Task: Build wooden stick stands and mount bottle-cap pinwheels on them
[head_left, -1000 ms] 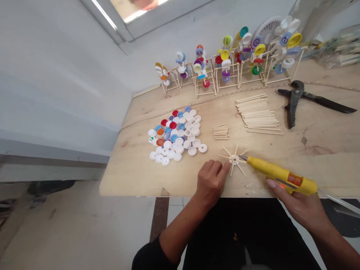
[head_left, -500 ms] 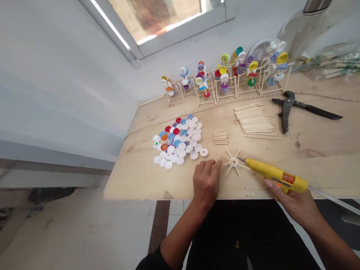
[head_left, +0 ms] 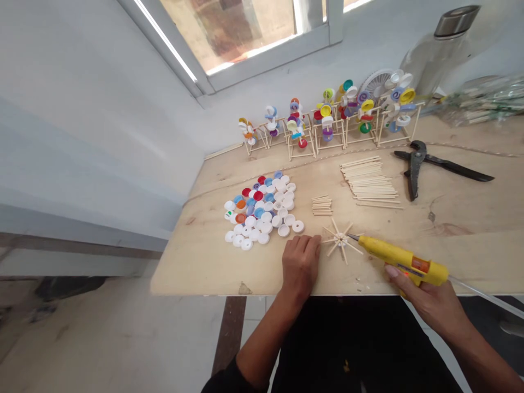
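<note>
A star-shaped wheel of thin wooden sticks [head_left: 341, 239] lies flat on the table, its sticks spreading from a small white hub. My left hand [head_left: 301, 265] rests at its left side with fingers closed at the end of one stick. My right hand [head_left: 429, 297] is wrapped around a yellow hot glue gun [head_left: 393, 252], thumb along its side. The gun's nozzle points left, close to the hub; whether it touches cannot be made out. A clear glue stick [head_left: 483, 296] trails from the gun's rear.
Bottle caps [head_left: 266, 210] lie left, short sticks [head_left: 322, 206] and long sticks [head_left: 370, 181] beyond the wheel. Black pliers [head_left: 417, 164] lie at right. Several stick frames with cap wheels [head_left: 327, 123] line the wall, near a small fan [head_left: 374, 84], a bottle [head_left: 438, 57] and a plastic bag [head_left: 487, 95].
The stick wheel has turned slightly clockwise beside my left hand. The glue gun's nozzle stays near the hub. The whole view has shifted a little.
</note>
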Demonstrator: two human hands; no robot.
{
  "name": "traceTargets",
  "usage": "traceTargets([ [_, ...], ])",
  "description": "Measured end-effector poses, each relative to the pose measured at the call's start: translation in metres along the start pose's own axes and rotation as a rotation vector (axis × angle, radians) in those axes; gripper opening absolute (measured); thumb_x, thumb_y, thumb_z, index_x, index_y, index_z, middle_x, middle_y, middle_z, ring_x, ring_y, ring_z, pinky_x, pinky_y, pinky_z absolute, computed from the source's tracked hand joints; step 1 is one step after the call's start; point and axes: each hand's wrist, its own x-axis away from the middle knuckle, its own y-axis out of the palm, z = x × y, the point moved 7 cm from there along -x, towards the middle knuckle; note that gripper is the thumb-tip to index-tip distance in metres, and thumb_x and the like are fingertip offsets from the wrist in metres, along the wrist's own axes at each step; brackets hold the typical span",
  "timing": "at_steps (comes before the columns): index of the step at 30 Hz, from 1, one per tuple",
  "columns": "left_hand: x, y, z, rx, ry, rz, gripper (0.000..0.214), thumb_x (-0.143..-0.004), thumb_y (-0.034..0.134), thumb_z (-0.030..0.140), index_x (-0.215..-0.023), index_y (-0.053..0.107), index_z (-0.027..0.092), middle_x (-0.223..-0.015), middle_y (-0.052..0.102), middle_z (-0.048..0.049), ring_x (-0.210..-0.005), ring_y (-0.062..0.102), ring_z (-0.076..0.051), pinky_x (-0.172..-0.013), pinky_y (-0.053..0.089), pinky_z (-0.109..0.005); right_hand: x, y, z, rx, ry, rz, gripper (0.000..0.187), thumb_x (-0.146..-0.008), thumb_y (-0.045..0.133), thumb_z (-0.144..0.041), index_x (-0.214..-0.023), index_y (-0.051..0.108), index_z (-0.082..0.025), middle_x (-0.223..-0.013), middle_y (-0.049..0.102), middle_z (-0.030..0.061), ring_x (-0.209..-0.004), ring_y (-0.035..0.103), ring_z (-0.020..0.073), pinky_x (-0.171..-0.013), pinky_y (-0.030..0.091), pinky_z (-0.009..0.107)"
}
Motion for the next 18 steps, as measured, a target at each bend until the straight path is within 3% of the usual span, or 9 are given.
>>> traceTargets([
  [7,-0.011,-0.001,-0.011,0.019,-0.056,0.000,0.015,-0.088,0.051,0.014,-0.099,0.062,0.015,-0.080,0.065,-0.0045,-0.075,0.059,-0.018,-0.070,0.048,-0.032,0.000,-0.002,0.002,0.015,-0.024,0.018,0.032,-0.066,0.074,-0.047,-0.082,0.074,-0.021,-0.085,0.075,0.0065,-0.081,0.071,0.0248,-0.075,0.059,0.034],
  [12,-0.001,-0.018,0.011,0.038,-0.048,0.160,0.022,-0.089,0.048,0.014,-0.107,0.061,0.014,-0.101,0.067,-0.0104,-0.102,0.059,-0.023,-0.089,0.047,-0.040,-0.007,-0.010,0.013,0.044,-0.009,-0.005,0.031,-0.065,0.074,-0.047,-0.078,0.074,-0.019,-0.077,0.075,0.0065,-0.071,0.071,0.0241,-0.066,0.060,0.032],
  [15,0.008,-0.009,0.038,0.018,0.078,0.035,0.034,-0.090,0.048,0.022,-0.122,0.055,0.014,-0.123,0.062,-0.0123,-0.127,0.045,-0.029,-0.101,0.038,-0.048,-0.010,-0.014,0.018,0.017,0.004,0.012,0.030,-0.064,0.075,-0.048,-0.074,0.072,-0.020,-0.072,0.073,0.0049,-0.067,0.070,0.0220,-0.064,0.060,0.030],
  [18,0.015,0.006,0.052,-0.013,0.136,-0.113,0.050,-0.089,0.049,0.036,-0.133,0.046,0.013,-0.137,0.052,-0.0115,-0.136,0.034,-0.031,-0.108,0.027,-0.055,-0.008,-0.015,0.015,0.013,-0.002,0.031,0.031,-0.064,0.074,-0.050,-0.073,0.071,-0.020,-0.070,0.072,0.0048,-0.067,0.069,0.0214,-0.065,0.060,0.030],
])
